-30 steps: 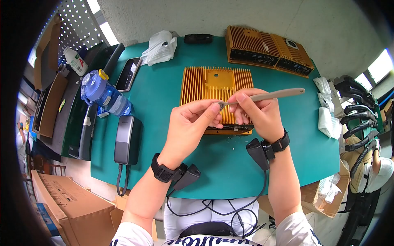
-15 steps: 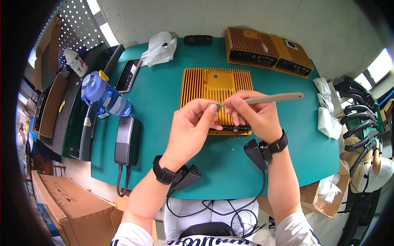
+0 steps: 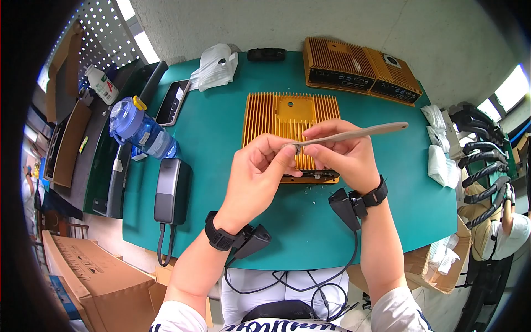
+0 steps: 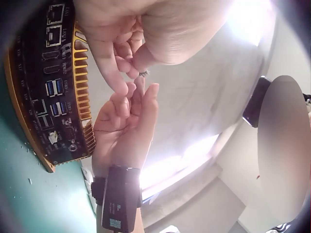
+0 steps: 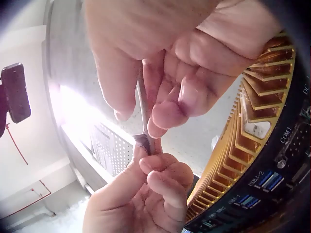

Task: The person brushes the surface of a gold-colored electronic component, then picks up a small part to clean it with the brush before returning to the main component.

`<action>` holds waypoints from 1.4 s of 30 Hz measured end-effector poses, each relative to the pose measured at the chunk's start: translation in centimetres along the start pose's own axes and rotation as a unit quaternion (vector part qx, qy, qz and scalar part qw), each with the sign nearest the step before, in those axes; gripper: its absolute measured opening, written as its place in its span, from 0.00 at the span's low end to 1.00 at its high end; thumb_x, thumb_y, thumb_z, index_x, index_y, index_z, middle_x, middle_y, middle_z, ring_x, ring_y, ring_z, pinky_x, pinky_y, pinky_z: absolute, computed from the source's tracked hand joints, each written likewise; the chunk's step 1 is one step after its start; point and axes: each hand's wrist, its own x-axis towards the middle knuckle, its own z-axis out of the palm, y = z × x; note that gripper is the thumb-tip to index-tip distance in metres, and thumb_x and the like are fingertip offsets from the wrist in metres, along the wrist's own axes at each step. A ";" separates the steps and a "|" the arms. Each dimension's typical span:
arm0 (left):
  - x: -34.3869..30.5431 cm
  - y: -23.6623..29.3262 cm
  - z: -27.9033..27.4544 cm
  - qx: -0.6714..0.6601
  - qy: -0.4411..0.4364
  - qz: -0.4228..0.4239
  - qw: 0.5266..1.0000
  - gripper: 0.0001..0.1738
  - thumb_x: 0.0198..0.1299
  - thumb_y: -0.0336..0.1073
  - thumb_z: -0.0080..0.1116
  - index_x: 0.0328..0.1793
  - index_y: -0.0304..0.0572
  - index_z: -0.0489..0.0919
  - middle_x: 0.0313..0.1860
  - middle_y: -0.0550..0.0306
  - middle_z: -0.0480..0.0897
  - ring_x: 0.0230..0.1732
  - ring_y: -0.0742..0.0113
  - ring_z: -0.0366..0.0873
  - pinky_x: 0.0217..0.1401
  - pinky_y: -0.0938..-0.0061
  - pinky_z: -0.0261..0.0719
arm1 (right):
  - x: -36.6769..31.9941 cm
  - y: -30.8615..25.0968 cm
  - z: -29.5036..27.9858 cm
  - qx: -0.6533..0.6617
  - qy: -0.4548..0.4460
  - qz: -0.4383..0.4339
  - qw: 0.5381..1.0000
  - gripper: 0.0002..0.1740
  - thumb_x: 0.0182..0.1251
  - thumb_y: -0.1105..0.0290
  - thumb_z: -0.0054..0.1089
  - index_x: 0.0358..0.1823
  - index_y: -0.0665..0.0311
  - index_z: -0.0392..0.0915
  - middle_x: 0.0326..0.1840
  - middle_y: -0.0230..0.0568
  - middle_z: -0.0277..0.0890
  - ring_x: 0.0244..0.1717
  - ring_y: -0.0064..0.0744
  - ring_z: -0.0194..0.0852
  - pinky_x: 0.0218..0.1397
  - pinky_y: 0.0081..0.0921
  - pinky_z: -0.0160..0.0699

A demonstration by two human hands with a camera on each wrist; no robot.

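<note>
In the head view, a slim brush (image 3: 368,131) with a beige, toothbrush-like handle is held up over a gold finned metal box (image 3: 263,113). My left hand (image 3: 251,169) pinches its dark bristled head between thumb and index finger. My right hand (image 3: 348,157) has the handle between its thumb and fingers, close to the head. The handle's holed end sticks out to the right. Dark bristles show at the left fingertips in the left wrist view. The right wrist view shows the brush neck (image 5: 142,94) running between the right thumb and fingers.
Two more gold finned boxes (image 3: 343,69) stand at the back right. On the left are a blue water bottle (image 3: 144,130), a phone (image 3: 173,102) and a black power brick (image 3: 171,191). White plastic bags (image 3: 215,66) lie at the back, and small white crumbs dot the green table (image 3: 310,238).
My right thumb has moved from above the handle to below it, and the index finger now lies above. More of the handle shows. The left hand keeps its pinch on the head.
</note>
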 end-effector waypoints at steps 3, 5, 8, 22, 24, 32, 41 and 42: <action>-0.2 0.2 0.5 -0.003 -0.004 -0.005 1.000 0.10 0.73 0.32 0.56 0.49 0.29 0.79 0.39 0.57 0.84 0.39 0.75 0.82 0.46 0.76 0.88 | 0.0 -0.1 0.2 -0.011 -0.003 -0.010 1.000 0.15 0.61 0.74 0.73 0.47 0.70 0.80 0.40 0.38 0.84 0.39 0.21 0.83 0.41 0.17 0.83; -0.3 0.1 0.5 -0.003 -0.006 -0.008 1.000 0.11 0.72 0.32 0.57 0.48 0.28 0.80 0.39 0.57 0.85 0.39 0.75 0.83 0.46 0.76 0.88 | -0.1 -0.2 0.4 -0.021 -0.009 -0.015 1.000 0.14 0.61 0.75 0.74 0.46 0.70 0.80 0.41 0.38 0.85 0.41 0.22 0.84 0.44 0.17 0.84; -0.3 -0.3 0.5 0.017 -0.002 0.009 1.000 0.10 0.72 0.32 0.58 0.49 0.29 0.81 0.39 0.57 0.84 0.37 0.74 0.82 0.44 0.73 0.90 | -0.1 -0.1 0.4 -0.007 -0.016 -0.006 1.000 0.13 0.61 0.75 0.74 0.43 0.69 0.80 0.40 0.37 0.85 0.40 0.21 0.84 0.43 0.17 0.83; -0.3 -0.2 0.6 0.013 0.002 -0.019 1.000 0.10 0.72 0.32 0.57 0.47 0.30 0.81 0.35 0.60 0.82 0.35 0.77 0.79 0.41 0.75 0.89 | 0.1 0.2 0.0 -0.022 -0.025 -0.002 0.999 0.06 0.68 0.73 0.67 0.39 0.70 0.81 0.25 0.31 0.80 0.22 0.14 0.74 0.23 0.12 0.68; -0.2 -0.1 0.4 0.011 0.001 -0.022 1.000 0.10 0.72 0.32 0.57 0.47 0.29 0.81 0.35 0.60 0.83 0.36 0.78 0.80 0.42 0.75 0.89 | 0.1 0.1 0.1 -0.025 -0.021 0.001 0.999 0.06 0.68 0.73 0.66 0.39 0.70 0.81 0.25 0.31 0.80 0.21 0.14 0.74 0.22 0.12 0.68; -0.1 0.0 0.5 -0.008 0.006 -0.038 0.999 0.13 0.71 0.32 0.58 0.55 0.28 0.81 0.40 0.58 0.85 0.39 0.75 0.82 0.45 0.76 0.89 | 0.1 0.0 0.1 -0.020 -0.002 0.000 1.000 0.06 0.68 0.73 0.66 0.38 0.70 0.81 0.23 0.32 0.80 0.21 0.16 0.76 0.22 0.13 0.70; -0.2 -0.1 0.0 -0.064 -0.036 -0.013 0.997 0.17 0.74 0.30 0.53 0.64 0.29 0.78 0.47 0.54 0.85 0.47 0.71 0.83 0.56 0.72 0.85 | 0.3 0.1 0.0 -0.004 0.012 0.002 1.000 0.07 0.69 0.73 0.66 0.37 0.71 0.80 0.23 0.34 0.80 0.21 0.17 0.76 0.21 0.14 0.71; -0.2 -0.2 0.0 -0.053 -0.035 -0.008 0.998 0.17 0.74 0.30 0.52 0.65 0.29 0.78 0.47 0.55 0.85 0.47 0.71 0.83 0.56 0.73 0.85 | 0.3 0.1 0.0 -0.004 0.014 0.003 1.000 0.07 0.69 0.73 0.66 0.37 0.71 0.80 0.23 0.34 0.80 0.21 0.17 0.76 0.20 0.14 0.71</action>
